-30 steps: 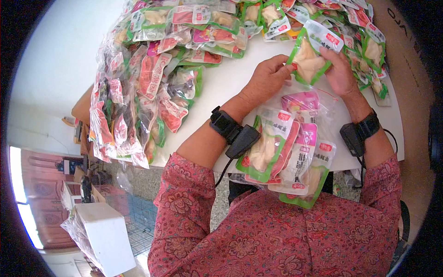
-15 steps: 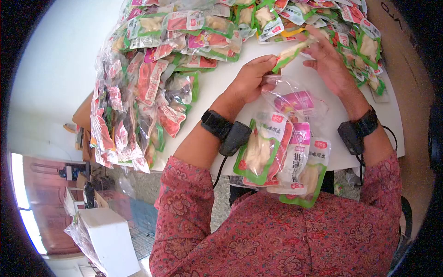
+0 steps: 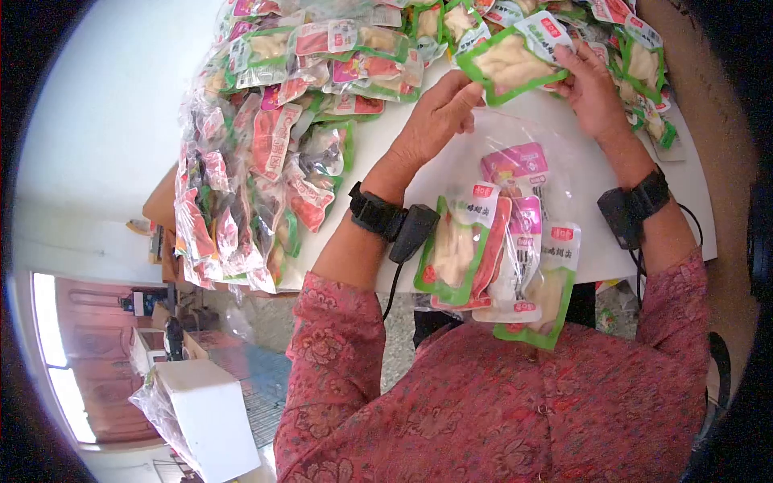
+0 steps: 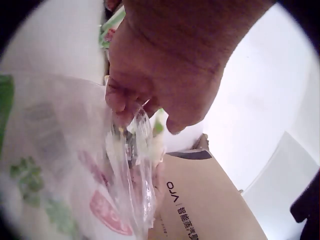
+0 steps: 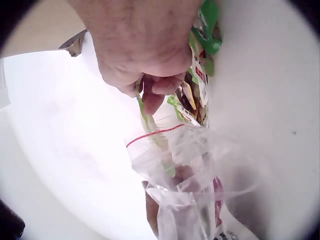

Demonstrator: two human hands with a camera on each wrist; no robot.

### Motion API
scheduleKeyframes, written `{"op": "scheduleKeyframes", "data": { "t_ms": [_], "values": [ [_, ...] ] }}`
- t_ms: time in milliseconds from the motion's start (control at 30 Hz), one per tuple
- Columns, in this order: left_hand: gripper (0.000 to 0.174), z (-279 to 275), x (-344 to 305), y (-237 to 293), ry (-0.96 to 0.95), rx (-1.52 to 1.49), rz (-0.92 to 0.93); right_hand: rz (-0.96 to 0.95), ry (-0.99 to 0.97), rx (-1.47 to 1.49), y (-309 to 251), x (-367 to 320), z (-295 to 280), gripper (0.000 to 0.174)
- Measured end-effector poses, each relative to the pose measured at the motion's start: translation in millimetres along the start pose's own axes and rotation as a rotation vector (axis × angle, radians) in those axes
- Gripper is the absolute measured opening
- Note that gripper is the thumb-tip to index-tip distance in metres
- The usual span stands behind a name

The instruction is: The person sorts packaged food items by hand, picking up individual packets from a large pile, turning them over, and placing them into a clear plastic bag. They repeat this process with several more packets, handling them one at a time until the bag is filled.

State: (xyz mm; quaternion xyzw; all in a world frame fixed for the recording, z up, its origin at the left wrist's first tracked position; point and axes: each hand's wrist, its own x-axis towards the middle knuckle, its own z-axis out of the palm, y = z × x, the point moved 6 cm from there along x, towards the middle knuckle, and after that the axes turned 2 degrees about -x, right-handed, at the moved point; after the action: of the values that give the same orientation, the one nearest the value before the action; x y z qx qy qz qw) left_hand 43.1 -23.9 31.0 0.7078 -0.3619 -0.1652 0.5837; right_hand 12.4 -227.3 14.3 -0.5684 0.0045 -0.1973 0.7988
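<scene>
My right hand (image 3: 594,92) grips the label end of a green-edged vacuum food packet (image 3: 509,64) with pale meat pieces. The packet is raised above the table, its printed face up. At the packet's lower left corner is my left hand (image 3: 439,117). In the left wrist view its curled fingers pinch the rim of a clear plastic bag (image 4: 142,150). The bag has a red zip line (image 5: 155,134) at its mouth, as the right wrist view shows. Several packets (image 3: 455,253), green, red and purple, lie in and over the bag at the near table edge.
Piles of similar packets, many in clear bags (image 3: 270,145), cover the left and far parts of the white table (image 3: 386,141). A printed cardboard box (image 4: 200,200) stands beyond it. A white box (image 3: 209,423) is on the floor side at lower left.
The packet was upright between both hands, then edge-on with the right fingers spread. Now it lies sideways, its label end in the right hand. My left hand has shifted left.
</scene>
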Motion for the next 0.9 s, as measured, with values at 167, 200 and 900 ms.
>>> {"op": "scheduleKeyframes", "data": {
  "t_ms": [167, 200, 900],
  "values": [
    [0.022, 7.3, -4.1, 15.1, -0.123, 0.300, 0.116, 0.008, -0.049, -0.003, 0.6, 1.9, -6.6, 0.022],
    [0.018, 10.7, -5.7, 24.0, -0.158, 0.303, 0.215, 0.009, -0.011, -0.005, -1.1, 0.0, -6.0, 0.022],
    [0.022, 6.2, 1.6, 61.4, 0.079, 0.564, 0.302, 0.161, -0.590, -0.134, 7.5, -35.6, 45.2, 0.044]
  ]
}}
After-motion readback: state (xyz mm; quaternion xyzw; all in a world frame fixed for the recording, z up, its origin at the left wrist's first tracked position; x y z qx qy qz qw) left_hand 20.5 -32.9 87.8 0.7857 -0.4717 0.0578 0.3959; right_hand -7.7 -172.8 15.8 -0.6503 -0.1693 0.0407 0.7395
